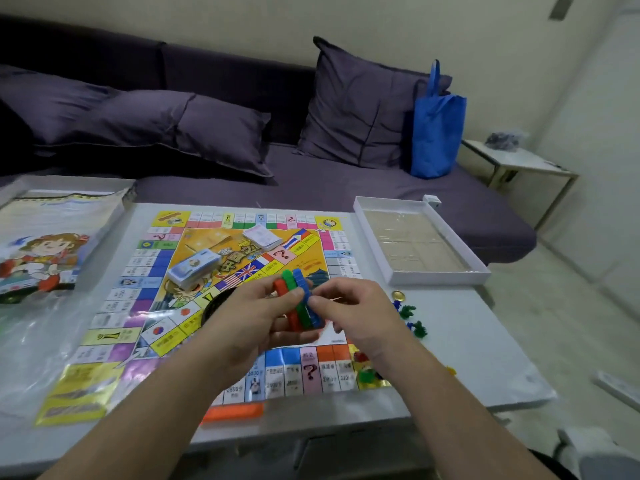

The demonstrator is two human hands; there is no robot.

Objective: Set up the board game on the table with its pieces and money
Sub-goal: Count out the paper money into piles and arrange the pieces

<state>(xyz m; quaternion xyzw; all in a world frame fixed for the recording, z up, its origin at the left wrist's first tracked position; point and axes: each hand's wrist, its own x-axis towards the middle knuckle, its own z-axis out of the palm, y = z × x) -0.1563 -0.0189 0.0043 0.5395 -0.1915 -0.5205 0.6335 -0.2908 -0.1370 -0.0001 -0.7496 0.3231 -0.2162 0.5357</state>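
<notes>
The colourful game board (pixel 145 292) lies flat on the white table (pixel 485 348). Above its near half my left hand (pixel 249 317) grips a bundle of red, green and blue plastic strips (pixel 298 299). My right hand (pixel 349 310) pinches the blue strip at the bundle's right side. Two card stacks sit on the board's middle: a blue one (pixel 194 266) and a pink-white one (pixel 262 236). Small green and blue tokens (pixel 412 320) and a gold coin (pixel 398 294) lie right of the board. More tokens (pixel 363 370) rest on the near right corner. An orange strip (pixel 232 410) lies at the near edge.
The box lid (pixel 45 244) with a cartoon figure sits at the left, with clear plastic wrap (pixel 31 344) in front of it. The open white box tray (pixel 419 237) stands at the back right. A dark round object (pixel 214 304) shows behind my left hand. A purple sofa (pixel 311 185) with a blue bag (pixel 436 126) stands beyond the table.
</notes>
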